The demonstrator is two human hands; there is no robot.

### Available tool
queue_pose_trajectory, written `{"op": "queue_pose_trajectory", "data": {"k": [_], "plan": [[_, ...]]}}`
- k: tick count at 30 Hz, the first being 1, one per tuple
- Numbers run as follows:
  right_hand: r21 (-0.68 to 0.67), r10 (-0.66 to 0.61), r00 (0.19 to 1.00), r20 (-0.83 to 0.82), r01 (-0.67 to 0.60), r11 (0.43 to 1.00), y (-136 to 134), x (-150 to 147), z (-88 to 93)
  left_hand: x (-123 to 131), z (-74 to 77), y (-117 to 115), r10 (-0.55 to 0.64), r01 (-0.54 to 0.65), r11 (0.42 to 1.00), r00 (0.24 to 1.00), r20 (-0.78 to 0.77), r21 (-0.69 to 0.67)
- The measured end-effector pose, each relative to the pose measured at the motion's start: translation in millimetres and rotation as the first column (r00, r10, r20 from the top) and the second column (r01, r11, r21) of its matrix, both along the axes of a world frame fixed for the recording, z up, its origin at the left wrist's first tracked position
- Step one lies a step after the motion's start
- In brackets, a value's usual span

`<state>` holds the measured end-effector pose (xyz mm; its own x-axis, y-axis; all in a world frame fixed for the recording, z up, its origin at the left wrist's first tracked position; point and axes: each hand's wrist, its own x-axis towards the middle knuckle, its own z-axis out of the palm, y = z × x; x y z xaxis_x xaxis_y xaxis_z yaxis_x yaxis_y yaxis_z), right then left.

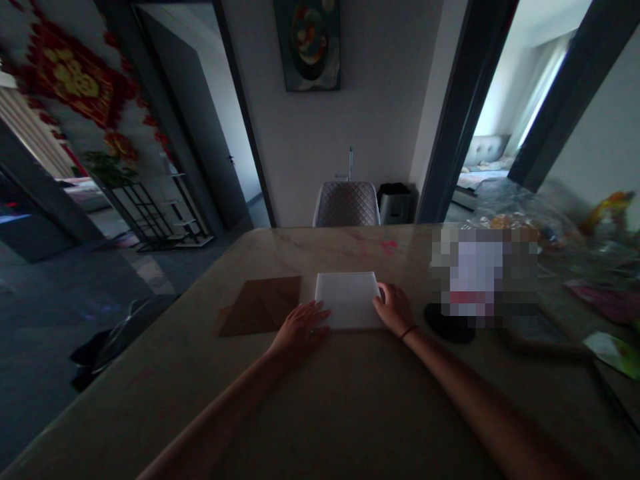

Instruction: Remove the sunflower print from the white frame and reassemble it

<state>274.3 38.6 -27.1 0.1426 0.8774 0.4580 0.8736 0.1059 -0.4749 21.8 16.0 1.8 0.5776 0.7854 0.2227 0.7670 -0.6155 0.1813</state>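
Observation:
A flat white rectangle [347, 301], which looks like a card or a thin stack of paper, lies on the table in front of me. My left hand [304, 325] rests flat at its lower left corner, fingers stretched out and slightly apart. At the right edge, my right hand [397, 310] curls round the side, with the thumb toward the white surface and the fingertips partly hidden. Just left of the white rectangle lies a brown paper envelope [263, 305], partly behind my left hand; diagonal fold lines show on it.
The stone-patterned table [320, 400] carries a black round base [450, 324] below a blurred-out patch on the right. Clear plastic wrapping [520, 207] and a dark tray-like object [545, 337] lie farther right. A quilted chair [347, 204] stands across the table.

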Motion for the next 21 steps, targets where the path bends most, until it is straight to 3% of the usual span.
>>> {"op": "queue_pose_trajectory", "data": {"k": [8,11,14,16,18,21], "plan": [[-0.081,0.032,0.984,0.174,-0.018,0.997,-11.9,-6.2,17.2,-0.7,1.4,-0.6,-0.001,0.001,1.0,1.0,-0.003,-0.018],[-0.123,0.055,0.993,0.101,-0.042,0.991,-10.8,-6.7,15.2,-0.9,1.0,0.1,-0.012,0.012,1.0,1.0,-0.012,-0.003],[-0.127,-0.006,0.992,-0.13,-0.011,0.992,-3.3,-4.0,10.0,-0.5,0.7,1.1,-0.022,0.022,1.0,1.0,-0.022,0.016],[-0.147,-0.042,0.9,-0.433,-0.024,0.989,3.6,-0.8,7.0,-0.4,-0.2,1.7,-0.022,0.023,1.0,0.999,-0.027,0.022],[-0.169,-0.038,0.703,-0.711,-0.118,0.978,9.5,3.1,5.6,-0.5,-1.7,1.9,-0.023,0.023,0.999,0.999,-0.022,0.022],[-0.141,0.025,0.504,-0.864,-0.288,0.947,12.9,10.0,7.6,-1.1,-3.9,1.9,-0.036,0.035,0.999,0.999,0.011,0.024]]}}
